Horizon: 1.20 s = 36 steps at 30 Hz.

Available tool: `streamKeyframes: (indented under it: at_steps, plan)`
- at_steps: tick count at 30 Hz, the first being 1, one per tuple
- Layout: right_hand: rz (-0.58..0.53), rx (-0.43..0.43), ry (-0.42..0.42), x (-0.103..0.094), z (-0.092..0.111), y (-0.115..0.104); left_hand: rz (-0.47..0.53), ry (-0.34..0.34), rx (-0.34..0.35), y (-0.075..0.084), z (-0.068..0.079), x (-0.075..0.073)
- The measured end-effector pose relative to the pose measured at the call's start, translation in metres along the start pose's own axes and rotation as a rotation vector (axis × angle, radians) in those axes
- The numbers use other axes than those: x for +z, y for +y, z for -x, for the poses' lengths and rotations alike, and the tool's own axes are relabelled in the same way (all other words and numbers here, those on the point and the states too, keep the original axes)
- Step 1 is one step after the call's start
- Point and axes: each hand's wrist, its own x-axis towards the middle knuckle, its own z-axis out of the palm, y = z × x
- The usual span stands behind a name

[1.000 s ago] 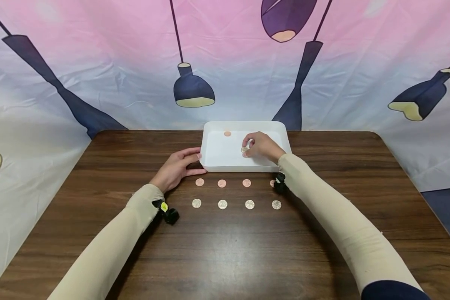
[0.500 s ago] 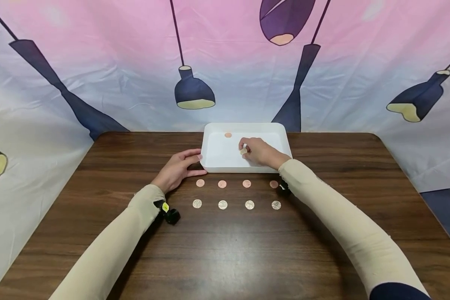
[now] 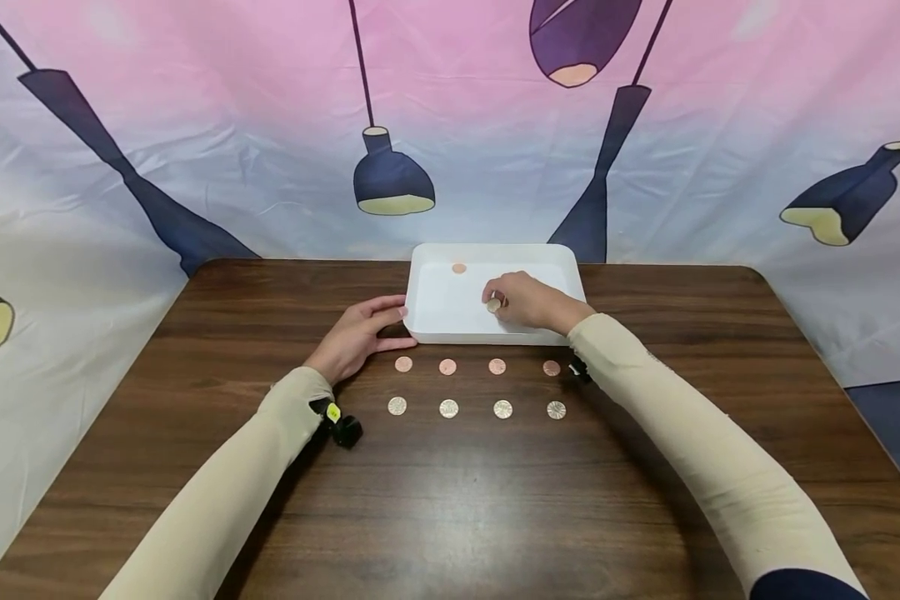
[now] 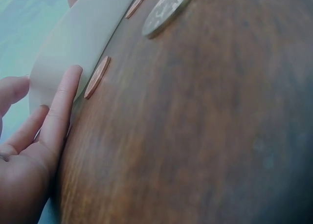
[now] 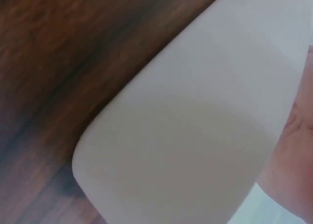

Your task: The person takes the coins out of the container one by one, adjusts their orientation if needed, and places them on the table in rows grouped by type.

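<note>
Over the white tray [image 3: 450, 312] my right hand [image 3: 528, 300] pinches a silver coin [image 3: 493, 306] between thumb and fingers. A copper coin [image 3: 459, 268] lies in the tray near its back left. My left hand [image 3: 352, 337] rests with fingers extended against the tray's left side; in the left wrist view the fingers [image 4: 61, 106] touch the tray's outer wall. In front of the tray lie two rows of coins: several copper ones, such as this copper coin [image 3: 447, 367], and nearer me several silver ones, such as this silver coin [image 3: 448, 408].
The dark wooden table [image 3: 450, 517] carries the tray at its far edge. Behind it hangs a cloth backdrop [image 3: 285, 167] printed with lamps. In the right wrist view the tray's wall [image 5: 186, 126] covers much of the frame and partly hides the right hand.
My right hand stays over the tray, pinching the silver coin, and has shifted slightly; the coin has turned and sits a little lower. The left hand keeps its place at the tray.
</note>
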Motion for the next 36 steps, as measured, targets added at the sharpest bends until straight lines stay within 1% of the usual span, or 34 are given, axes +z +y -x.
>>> streamKeyframes:
  at_steps: [5, 7, 9, 14, 19, 28, 31, 36]
  plan:
    - [0.019, 0.029, 0.006, 0.001, 0.005, -0.002, 0.001, 0.0, 0.0, 0.0, -0.002, 0.002]
    - [0.024, 0.045, 0.026, 0.002, 0.008, -0.002, -0.001, -0.003, -0.003, 0.0, -0.002, 0.002]
    - [0.022, 0.056, 0.052, 0.003, 0.011, -0.002, -0.006, -0.003, -0.007, 0.0, -0.002, 0.001]
    - [0.018, 0.042, 0.148, 0.006, 0.023, 0.002, -0.01, 0.007, -0.013, -0.001, 0.0, -0.001]
    - [0.026, 0.004, 0.245, 0.006, 0.041, 0.006, -0.008, 0.007, -0.01, -0.002, -0.001, -0.002]
    - [0.056, -0.052, 0.361, 0.005, 0.078, 0.013, -0.005, 0.0, -0.016, 0.0, -0.004, -0.002]
    - [0.069, -0.062, 0.384, 0.004, 0.089, 0.013, -0.005, 0.003, -0.016, 0.001, -0.004, -0.002]
    - [0.113, -0.063, 0.392, 0.001, 0.109, 0.011, -0.004, 0.0, -0.013, 0.001, -0.003, -0.002]
